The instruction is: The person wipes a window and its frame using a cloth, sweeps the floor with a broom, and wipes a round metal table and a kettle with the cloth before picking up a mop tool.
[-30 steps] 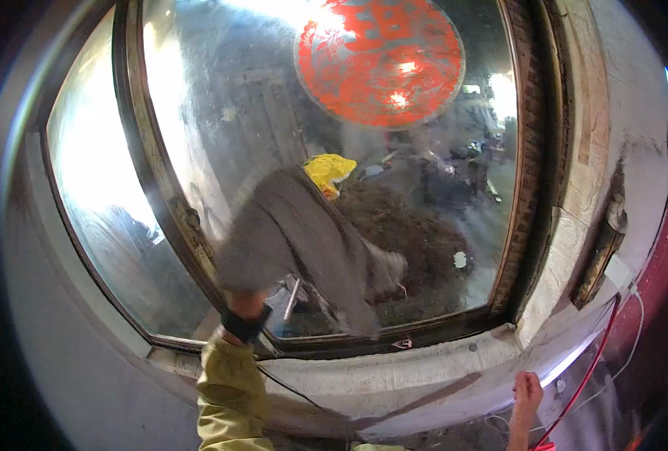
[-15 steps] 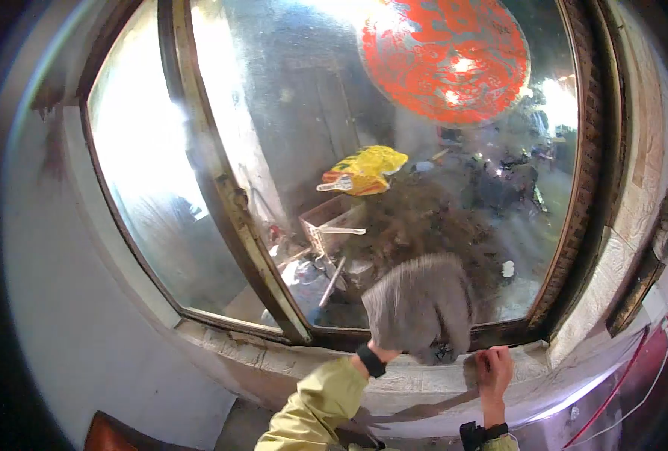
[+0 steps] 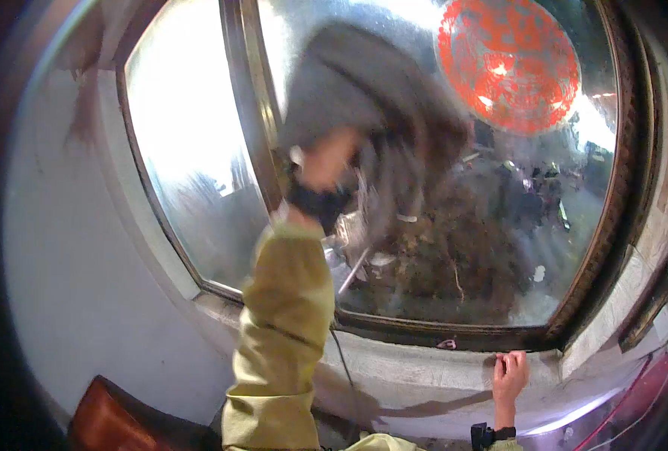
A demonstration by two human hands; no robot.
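Note:
A grey cloth (image 3: 349, 79) is spread against the window pane (image 3: 492, 248), blurred by motion. My left hand (image 3: 330, 159) is closed on its lower left part, high on the glass near the vertical frame bar. The cloth and the blur hide most of the fingers. Low on the right, my right hand (image 3: 510, 376) leans on the window sill (image 3: 424, 368) with its fingers curled, and no object shows in them. A round red paper-cut decoration (image 3: 508, 64) is on the pane to the upper right of the cloth.
The dark window frame (image 3: 454, 331) borders the glass, with a vertical bar (image 3: 253, 98) at left. A small pinkish item (image 3: 446, 344) lies on the lower frame. A dark cord (image 3: 344, 361) hangs below the sill. A brown leather-like object (image 3: 120, 413) stands at lower left.
My left hand has swept the grey cloth from the bottom of the pane up and left. My right hand still rests on the sill. The view has shifted slightly.

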